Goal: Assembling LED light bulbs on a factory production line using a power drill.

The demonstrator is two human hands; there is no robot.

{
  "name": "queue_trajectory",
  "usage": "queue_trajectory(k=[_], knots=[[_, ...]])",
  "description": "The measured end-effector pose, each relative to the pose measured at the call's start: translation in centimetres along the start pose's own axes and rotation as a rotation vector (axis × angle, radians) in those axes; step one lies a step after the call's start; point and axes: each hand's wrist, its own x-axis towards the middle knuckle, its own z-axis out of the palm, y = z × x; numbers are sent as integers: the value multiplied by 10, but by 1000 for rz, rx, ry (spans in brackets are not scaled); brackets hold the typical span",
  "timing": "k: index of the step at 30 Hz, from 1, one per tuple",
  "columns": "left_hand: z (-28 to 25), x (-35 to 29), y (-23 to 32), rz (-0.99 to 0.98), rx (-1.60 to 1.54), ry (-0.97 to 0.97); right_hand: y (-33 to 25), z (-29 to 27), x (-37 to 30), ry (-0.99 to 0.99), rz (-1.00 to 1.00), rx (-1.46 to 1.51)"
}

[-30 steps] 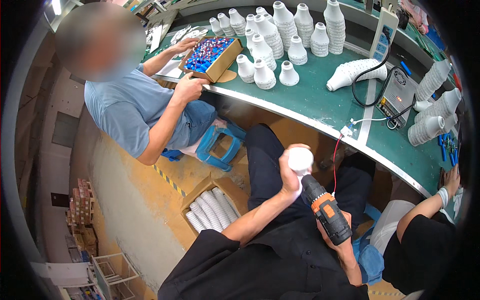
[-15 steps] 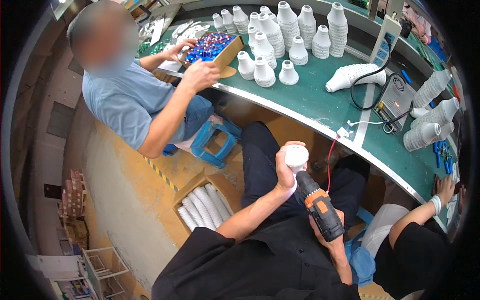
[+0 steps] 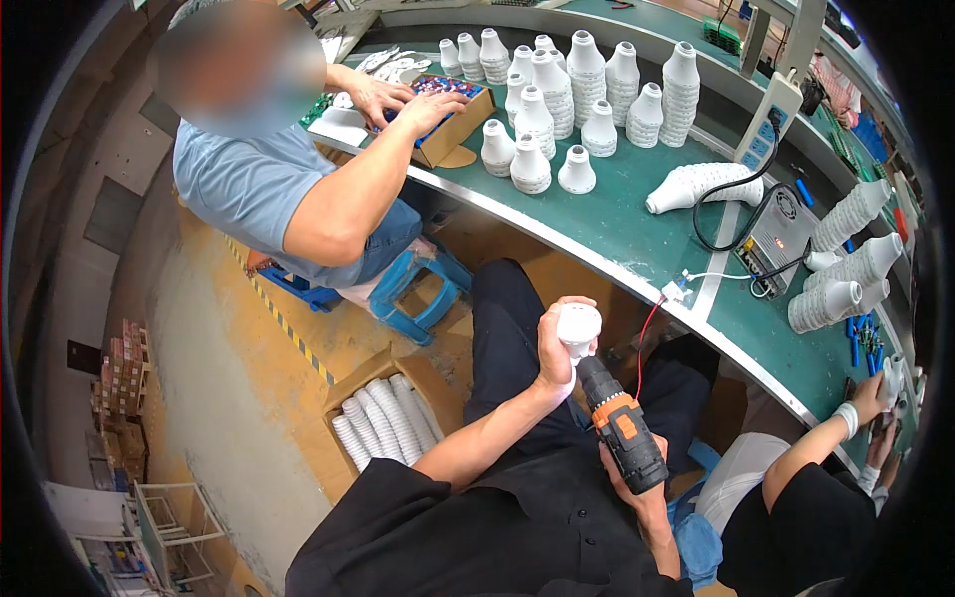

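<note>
My left hand (image 3: 552,348) is wrapped round a white plastic lamp housing (image 3: 579,324), its wide round end facing up, held above my lap. A black and orange power drill (image 3: 624,430) is gripped in my right hand (image 3: 637,488). The drill's front end points at the lower part of the housing; whether it touches is hard to make out. From near the drill, a red wire (image 3: 645,338) rises to a small white connector (image 3: 674,291) at the bench edge.
Stacked white housings (image 3: 587,80) stand on the green bench (image 3: 617,224). A metal power supply (image 3: 781,239) and a power strip (image 3: 771,119) are at right. Left of me is a carton of white ribbed stacks (image 3: 383,423). Co-workers sit on both sides; one reaches into a box (image 3: 463,124).
The view has shifted slightly. Both my hands keep their hold on the housing and drill. The left co-worker's hands have moved from the box's sides onto its contents.
</note>
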Motion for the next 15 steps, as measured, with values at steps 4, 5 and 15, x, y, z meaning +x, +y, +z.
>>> queue_trajectory(k=[4,5,15], knots=[[-1,6,0,10,28,-10,-1,0,1,2,-11,-4],[-1,5,-1,2,38,12,-1,0,1,2,-7,-6],[-2,3,2,18,69,-21,-3,0,0,-18,7,-11]])
